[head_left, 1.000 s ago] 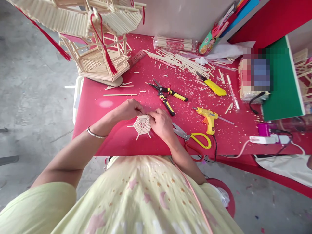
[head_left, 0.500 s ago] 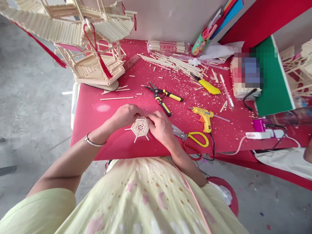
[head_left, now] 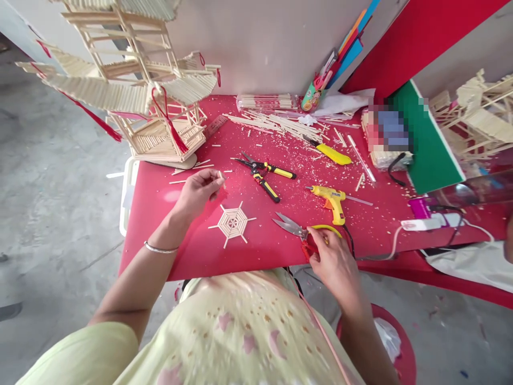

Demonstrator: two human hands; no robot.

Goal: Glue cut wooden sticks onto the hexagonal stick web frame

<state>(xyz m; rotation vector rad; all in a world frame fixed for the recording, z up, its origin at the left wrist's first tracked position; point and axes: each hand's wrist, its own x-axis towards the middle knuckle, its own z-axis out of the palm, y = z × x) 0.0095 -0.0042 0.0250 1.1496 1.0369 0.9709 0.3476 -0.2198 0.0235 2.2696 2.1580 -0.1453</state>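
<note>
My left hand (head_left: 198,191) is raised over the table with its fingertips pinched on a short piece of thin wooden stick (head_left: 220,174), of which only the tip shows. Below and to the right of it, a six-spoked web of wooden sticks (head_left: 233,223) lies flat, touched by neither hand. At the front edge my right hand (head_left: 333,258) grips the red and yellow handles of the scissors (head_left: 291,225). Their blades are slightly apart and point left. The fingers partly hide the handles.
Behind lie black-yellow pliers (head_left: 262,174), a yellow glue gun (head_left: 332,200), a yellow utility knife (head_left: 332,153) and a pile of sticks (head_left: 276,123) among crumbs. A stick-built pavilion (head_left: 160,141) with red tassels stands at the left. A power strip (head_left: 425,223) sits at the right.
Both hands have come away from the stick web. My left hand has lifted with the short stick piece; my right hand has moved right and taken hold of the scissors. The view has shifted a little.
</note>
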